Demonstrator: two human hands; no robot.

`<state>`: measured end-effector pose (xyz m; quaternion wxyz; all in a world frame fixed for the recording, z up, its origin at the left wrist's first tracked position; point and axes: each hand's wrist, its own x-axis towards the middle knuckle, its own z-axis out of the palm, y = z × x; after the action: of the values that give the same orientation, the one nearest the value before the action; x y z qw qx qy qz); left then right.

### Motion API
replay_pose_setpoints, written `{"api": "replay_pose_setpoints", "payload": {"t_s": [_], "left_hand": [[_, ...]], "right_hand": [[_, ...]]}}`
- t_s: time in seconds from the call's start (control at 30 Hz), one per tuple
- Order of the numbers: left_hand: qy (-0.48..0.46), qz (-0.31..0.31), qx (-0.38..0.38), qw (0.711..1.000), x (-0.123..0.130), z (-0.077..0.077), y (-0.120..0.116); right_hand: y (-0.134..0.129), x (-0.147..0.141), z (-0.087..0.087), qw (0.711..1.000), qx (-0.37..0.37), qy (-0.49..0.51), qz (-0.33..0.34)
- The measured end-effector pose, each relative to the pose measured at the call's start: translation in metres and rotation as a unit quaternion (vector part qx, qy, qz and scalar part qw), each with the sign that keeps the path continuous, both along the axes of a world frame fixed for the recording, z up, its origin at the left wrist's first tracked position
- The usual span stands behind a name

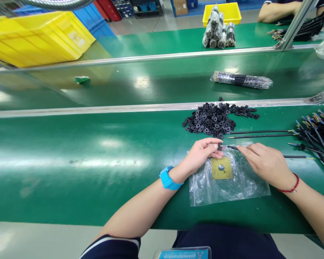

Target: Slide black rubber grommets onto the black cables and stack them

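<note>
My left hand (205,153) pinches a small black plastic piece with a hole (220,146) between thumb and fingers. A black cable (233,147) is gripped in my right hand (266,162), its stripped wire end meeting the piece; whether the wires pass through the hole is too small to tell. The cable's other end sticks out to the right of that hand. Under both hands lies a clear plastic bag (232,192), with a yellowish square plate with a round hole (214,173) on it. Just beyond is a heap of similar black pieces (210,120).
Two loose cables (261,132) lie behind my right hand, beside a big cable pile (321,133) at the right. A wrapped cable bundle (241,80) rests past the metal rail (110,109). Farther off are a yellow bin (40,37), more bundles (216,30) and another person's arm (275,11).
</note>
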<state>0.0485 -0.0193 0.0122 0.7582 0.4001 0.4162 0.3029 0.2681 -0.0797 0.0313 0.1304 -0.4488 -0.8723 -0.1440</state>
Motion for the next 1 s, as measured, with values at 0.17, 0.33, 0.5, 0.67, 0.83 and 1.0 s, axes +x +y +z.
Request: {"api": "replay_pose_setpoints", "payload": {"t_s": [0.17,0.33,0.5,0.67,0.83,1.0], "left_hand": [[-0.03,0.008,0.001,1.0,0.0,-0.001,0.0],[-0.025,-0.009,0.059,0.998,0.001,-0.005,-0.002],[-0.027,-0.041,0.069,0.996,0.004,-0.006,-0.009],[-0.042,-0.003,0.054,0.998,0.009,0.002,-0.015],[0.031,0.024,0.107,0.993,0.014,0.002,-0.022],[0.028,0.007,0.139,0.99,0.013,-0.001,-0.026]], "right_hand": [[-0.001,-0.001,0.002,1.0,0.002,-0.017,0.015],[-0.001,-0.002,-0.001,0.999,-0.032,0.034,0.028],[-0.001,-0.005,-0.006,0.991,-0.077,0.104,0.013],[-0.003,-0.009,-0.004,0.992,-0.06,0.112,-0.007],[-0.005,-0.012,-0.003,0.983,-0.103,0.152,-0.013],[-0.006,-0.013,0.003,0.949,-0.232,0.213,-0.006]]}}
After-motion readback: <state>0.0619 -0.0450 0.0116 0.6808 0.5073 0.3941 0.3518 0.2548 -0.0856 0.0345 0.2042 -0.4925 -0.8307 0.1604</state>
